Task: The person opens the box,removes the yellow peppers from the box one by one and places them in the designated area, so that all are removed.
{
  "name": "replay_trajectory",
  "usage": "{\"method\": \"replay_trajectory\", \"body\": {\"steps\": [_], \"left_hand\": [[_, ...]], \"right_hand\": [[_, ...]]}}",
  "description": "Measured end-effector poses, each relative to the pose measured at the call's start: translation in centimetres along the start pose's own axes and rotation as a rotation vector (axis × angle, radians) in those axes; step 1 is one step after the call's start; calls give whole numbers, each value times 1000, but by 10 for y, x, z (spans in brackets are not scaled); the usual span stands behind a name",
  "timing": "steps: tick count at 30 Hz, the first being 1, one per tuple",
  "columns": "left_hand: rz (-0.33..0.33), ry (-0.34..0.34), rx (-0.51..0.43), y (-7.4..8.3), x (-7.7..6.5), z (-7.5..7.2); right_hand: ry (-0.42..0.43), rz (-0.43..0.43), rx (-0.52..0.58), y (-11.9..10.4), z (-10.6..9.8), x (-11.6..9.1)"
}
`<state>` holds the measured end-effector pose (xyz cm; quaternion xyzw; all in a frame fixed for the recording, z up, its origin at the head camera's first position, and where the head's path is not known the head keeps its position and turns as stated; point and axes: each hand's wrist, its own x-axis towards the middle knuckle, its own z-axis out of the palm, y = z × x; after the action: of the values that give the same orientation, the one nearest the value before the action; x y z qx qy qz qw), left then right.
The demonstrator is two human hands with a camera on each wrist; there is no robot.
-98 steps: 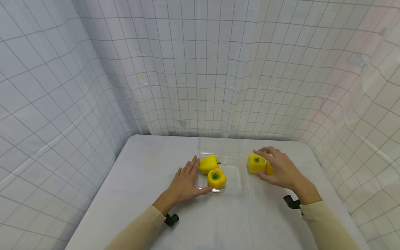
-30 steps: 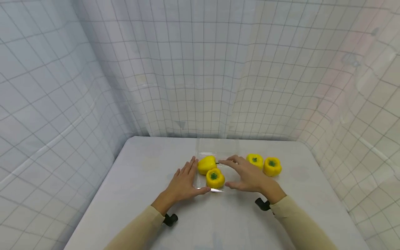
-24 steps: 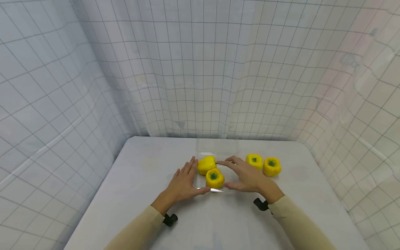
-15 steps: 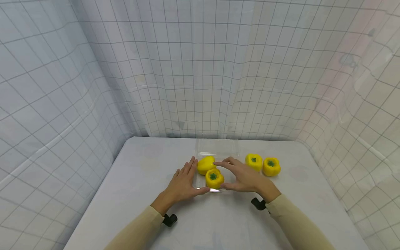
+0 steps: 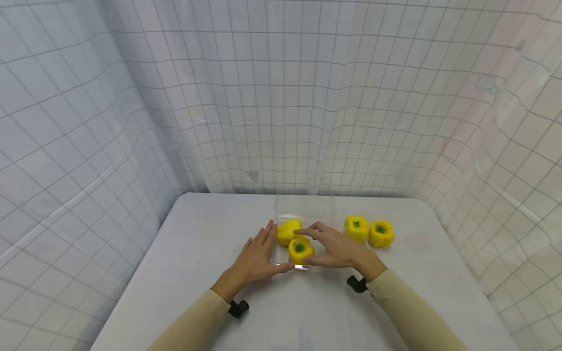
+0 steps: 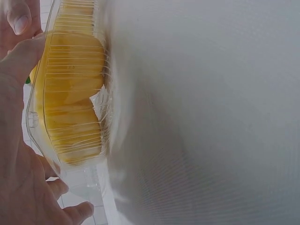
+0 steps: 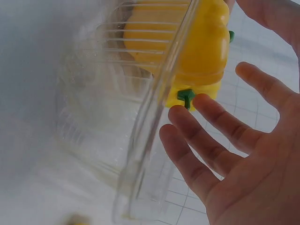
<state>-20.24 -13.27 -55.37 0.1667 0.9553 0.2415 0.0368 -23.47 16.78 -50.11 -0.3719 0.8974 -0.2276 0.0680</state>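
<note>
While the white table [image 5: 210, 234] spans the area, a clear plastic container [image 5: 301, 267] stands open on it. The left hand [image 5: 256, 261], fingers straight, rests along its left side, gripping nothing; the right hand [image 5: 337, 248], fingers parted, spans the near yellow pepper [image 5: 299, 254] inside, contact undetermined. A second pepper [image 5: 287, 232] lies behind it; two peppers [image 5: 381, 236] stand outside, right.

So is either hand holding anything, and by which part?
Nothing looks gripped: the left hand touches the clear container at its rim; the right hand is spread near the front pepper.
</note>
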Motion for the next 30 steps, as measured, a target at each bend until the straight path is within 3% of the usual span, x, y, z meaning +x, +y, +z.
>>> {"method": "replay_trajectory", "body": {"steps": [12,30], "left_hand": [[-2,-7,-9,0,1,1],[-4,-13,-23,0,-1,-2]], "right_hand": [[-57,13,29,3,8,7],[-74,13,24,0,12,14]]}}
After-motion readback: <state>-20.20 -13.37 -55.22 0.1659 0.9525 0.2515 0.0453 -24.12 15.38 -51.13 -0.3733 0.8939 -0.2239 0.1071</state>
